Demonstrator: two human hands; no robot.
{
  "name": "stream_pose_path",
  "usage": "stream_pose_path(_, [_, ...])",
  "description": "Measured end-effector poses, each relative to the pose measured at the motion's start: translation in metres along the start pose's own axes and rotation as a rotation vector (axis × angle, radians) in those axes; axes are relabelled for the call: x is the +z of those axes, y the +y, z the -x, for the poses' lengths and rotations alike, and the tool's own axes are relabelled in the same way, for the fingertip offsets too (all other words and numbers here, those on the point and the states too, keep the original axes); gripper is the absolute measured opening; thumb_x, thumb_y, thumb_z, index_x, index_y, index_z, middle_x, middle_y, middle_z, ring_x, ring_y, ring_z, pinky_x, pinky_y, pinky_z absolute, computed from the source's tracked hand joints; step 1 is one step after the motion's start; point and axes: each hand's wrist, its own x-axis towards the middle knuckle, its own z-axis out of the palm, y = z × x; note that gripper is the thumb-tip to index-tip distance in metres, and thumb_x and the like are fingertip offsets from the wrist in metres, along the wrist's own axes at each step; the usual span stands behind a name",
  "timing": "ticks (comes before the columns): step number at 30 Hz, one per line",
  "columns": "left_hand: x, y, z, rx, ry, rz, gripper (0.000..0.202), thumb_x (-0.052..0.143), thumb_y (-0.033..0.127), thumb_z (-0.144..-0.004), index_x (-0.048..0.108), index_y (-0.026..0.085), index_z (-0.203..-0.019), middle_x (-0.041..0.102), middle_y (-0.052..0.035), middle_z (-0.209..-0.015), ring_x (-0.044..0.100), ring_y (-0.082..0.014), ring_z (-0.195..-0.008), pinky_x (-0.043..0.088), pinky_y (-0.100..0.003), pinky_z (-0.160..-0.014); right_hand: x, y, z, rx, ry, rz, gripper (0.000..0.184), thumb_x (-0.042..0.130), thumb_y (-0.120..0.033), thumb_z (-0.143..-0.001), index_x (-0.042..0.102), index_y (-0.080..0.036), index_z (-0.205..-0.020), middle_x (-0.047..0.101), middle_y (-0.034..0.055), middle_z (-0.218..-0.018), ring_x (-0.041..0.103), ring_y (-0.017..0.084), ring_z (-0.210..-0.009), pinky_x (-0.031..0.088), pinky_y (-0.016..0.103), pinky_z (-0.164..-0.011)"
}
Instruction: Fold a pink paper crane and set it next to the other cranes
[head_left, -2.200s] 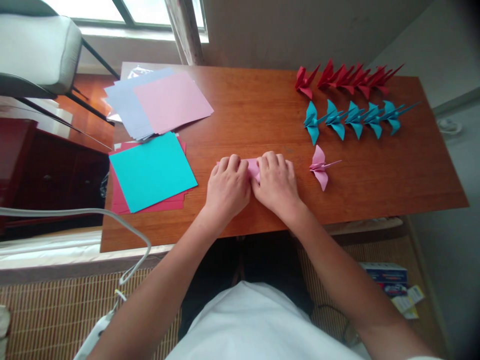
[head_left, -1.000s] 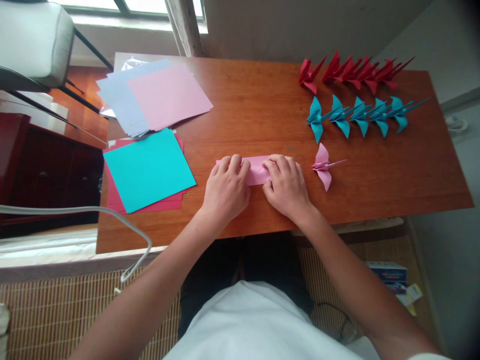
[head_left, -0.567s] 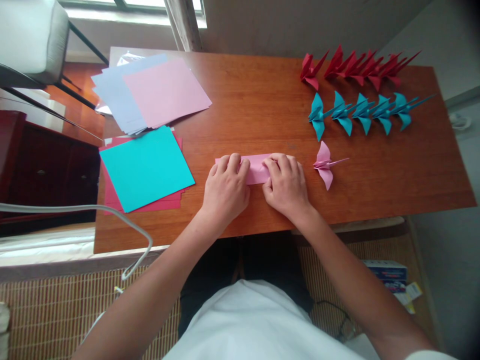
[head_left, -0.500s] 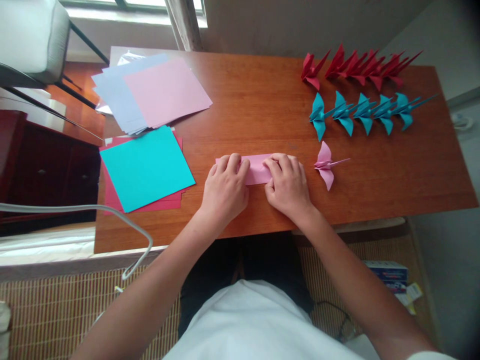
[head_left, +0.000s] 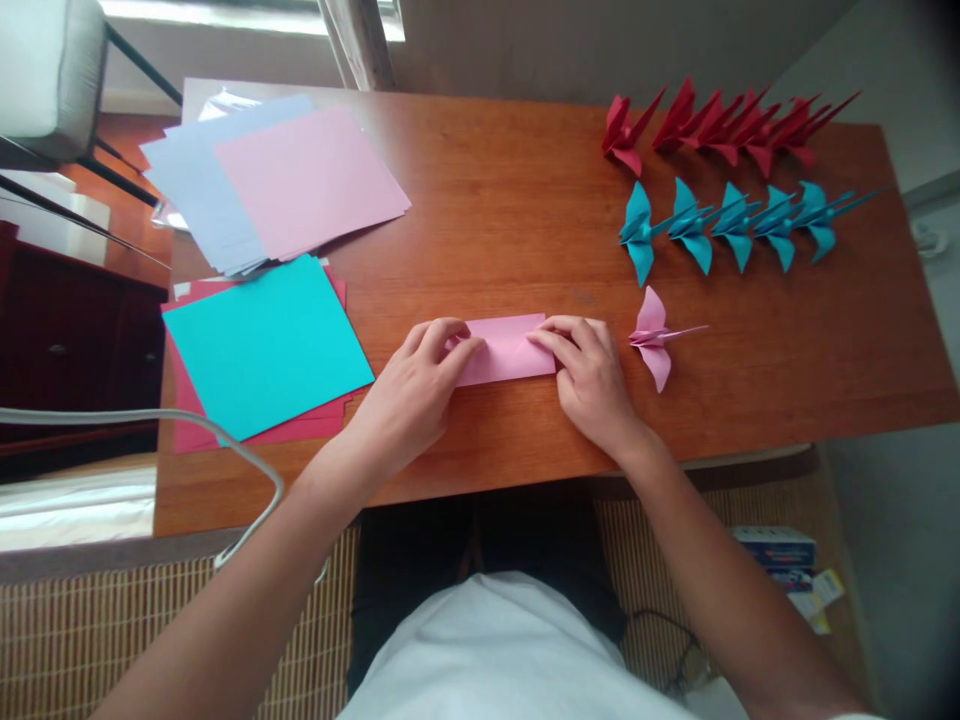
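Note:
A folded strip of pink origami paper (head_left: 504, 348) lies on the wooden table between my hands. My left hand (head_left: 424, 370) pinches its left end, thumb and fingers pressed together, and covers that end. At the other end, my right hand (head_left: 589, 372) has thumb and forefinger closed on the paper near its right edge. A faint diagonal crease shows on the strip. Just right of my right hand sits a finished pink paper crane (head_left: 651, 338), touching neither hand.
Rows of blue paper cranes (head_left: 739, 226) and red paper cranes (head_left: 724, 125) stand at the back right of the table (head_left: 480, 220). Turquoise paper (head_left: 270, 345) lies over red sheets at left, with pale pink paper (head_left: 311, 180) behind. A white cable (head_left: 255, 460) loops past the left corner.
My left hand has slid left and turned, showing more of the strip. The right hand has shifted slightly right, its grip near the strip's right end. The camera view has moved a little.

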Motion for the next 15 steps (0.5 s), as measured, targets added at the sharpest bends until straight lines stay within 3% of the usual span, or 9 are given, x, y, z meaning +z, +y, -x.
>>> stream_pose_path(5, [-0.004, -0.011, 0.002, 0.037, -0.051, 0.071, 0.075, 0.042, -0.008, -0.075, 0.051, 0.026, -0.142, 0.050, -0.0131, -0.142, 0.048, -0.0299, -0.130, 0.050, -0.049, -0.107, -0.005, -0.002, 0.000, 0.013, -0.021, -0.054, 0.053, 0.041, -0.002, -0.083, 0.067, -0.024, -0.124, 0.064, 0.0063, -0.128, 0.053, 0.026, -0.119, 0.044, 0.045, -0.102])
stream_pose_path(8, [-0.008, -0.013, 0.002, 0.026, -0.058, 0.134, 0.078, 0.038, -0.009, -0.072, 0.053, 0.024, -0.141, 0.051, -0.0121, -0.140, 0.048, -0.0283, -0.131, 0.049, -0.047, -0.108, -0.007, -0.004, 0.000, 0.004, -0.028, -0.050, 0.047, 0.043, -0.007, -0.085, 0.066, -0.022, -0.123, 0.062, 0.0077, -0.128, 0.052, 0.027, -0.119, 0.044, 0.045, -0.103])
stream_pose_path(12, [-0.010, -0.007, 0.000, -0.015, -0.019, 0.192, 0.066, 0.038, -0.004, -0.079, 0.052, 0.020, -0.139, 0.053, -0.0127, -0.138, 0.048, -0.0272, -0.130, 0.045, -0.047, -0.112, -0.004, -0.012, 0.000, 0.038, 0.001, 0.008, 0.032, 0.053, -0.029, -0.092, 0.065, -0.019, -0.120, 0.060, 0.0117, -0.124, 0.052, 0.029, -0.115, 0.043, 0.045, -0.101])
stream_pose_path(15, [-0.004, 0.004, -0.001, -0.066, 0.044, 0.160, 0.051, 0.042, 0.006, -0.088, 0.054, 0.020, -0.136, 0.054, -0.0132, -0.137, 0.049, -0.0288, -0.128, 0.044, -0.048, -0.111, 0.002, -0.024, -0.001, 0.094, 0.008, 0.099, 0.037, 0.058, -0.044, -0.092, 0.062, -0.020, -0.119, 0.057, 0.0138, -0.124, 0.049, 0.032, -0.115, 0.043, 0.047, -0.100])
